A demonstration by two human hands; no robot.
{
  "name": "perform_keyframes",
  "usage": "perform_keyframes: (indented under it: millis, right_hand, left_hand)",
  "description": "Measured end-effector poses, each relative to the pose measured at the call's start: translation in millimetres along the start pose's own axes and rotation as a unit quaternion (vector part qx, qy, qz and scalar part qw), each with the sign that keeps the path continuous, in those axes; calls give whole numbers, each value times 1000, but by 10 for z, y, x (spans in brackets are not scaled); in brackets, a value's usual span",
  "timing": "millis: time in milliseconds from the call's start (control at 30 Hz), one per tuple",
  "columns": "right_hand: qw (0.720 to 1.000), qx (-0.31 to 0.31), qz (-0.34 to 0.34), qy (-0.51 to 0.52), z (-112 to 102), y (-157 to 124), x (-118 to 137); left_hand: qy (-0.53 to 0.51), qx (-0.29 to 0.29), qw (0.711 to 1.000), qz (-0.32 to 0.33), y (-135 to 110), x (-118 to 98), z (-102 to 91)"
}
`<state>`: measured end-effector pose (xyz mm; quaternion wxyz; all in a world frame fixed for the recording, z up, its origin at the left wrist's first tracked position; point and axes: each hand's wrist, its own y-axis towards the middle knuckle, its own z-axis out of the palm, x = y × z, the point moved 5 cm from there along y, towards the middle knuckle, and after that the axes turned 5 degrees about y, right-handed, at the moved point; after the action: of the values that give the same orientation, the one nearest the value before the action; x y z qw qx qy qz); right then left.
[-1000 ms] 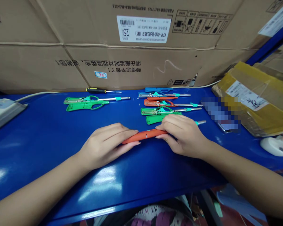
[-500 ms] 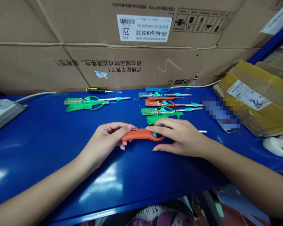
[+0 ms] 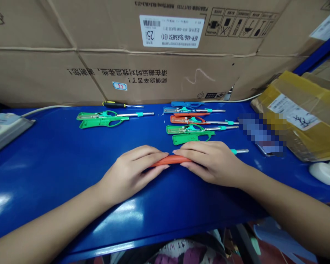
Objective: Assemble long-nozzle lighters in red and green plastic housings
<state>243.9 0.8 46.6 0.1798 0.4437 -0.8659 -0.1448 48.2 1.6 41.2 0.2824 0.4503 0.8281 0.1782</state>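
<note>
Standing by the blue table [image 3: 60,176]. Orange lighter [image 3: 171,160] at the near middle of it, between the two hands, narrow edge uppermost. Whether its underside meets the tabletop: cannot tell.

Long axis runs left to right across the person's front, the right end tipped slightly away. Left hand [image 3: 132,170] pinches the left end, thumb on the near side, fingers over the far side. Right hand [image 3: 213,163] closes the same way around the other end. Neither hand is nearer; both touch. Only a short orange stretch shows between the opposed fingertips, so each hand lies in line with the axis, one at each end.

Past the right knuckles, a metal tube [image 3: 242,151] sticks out to the right, roughly along that line; it looks to be the lighter's nozzle, though the join is hidden.

Just beyond the right hand: an opened green casing half [image 3: 192,138], with more opened lighters [image 3: 181,120] behind. Farther off to the left, an opened green lighter [image 3: 104,119] and a screwdriver [image 3: 114,104], both well apart from the fingers.
</note>
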Motion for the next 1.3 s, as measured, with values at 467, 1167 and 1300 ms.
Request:
perform_keyframes:
  millis: [467, 1167, 1300]
  right_hand:
    - [999, -8, -3, 46, 22, -37, 119]
    - [994, 58, 44, 79, 125, -8, 37]
    - [979, 68, 59, 185, 123, -5, -32]
  left_hand:
    - [40, -4, 999, 29, -24, -147, -8]
    - [-76, 32, 994, -68, 14, -75, 59]
    - [-66, 47, 994, -69, 16, -27, 7]
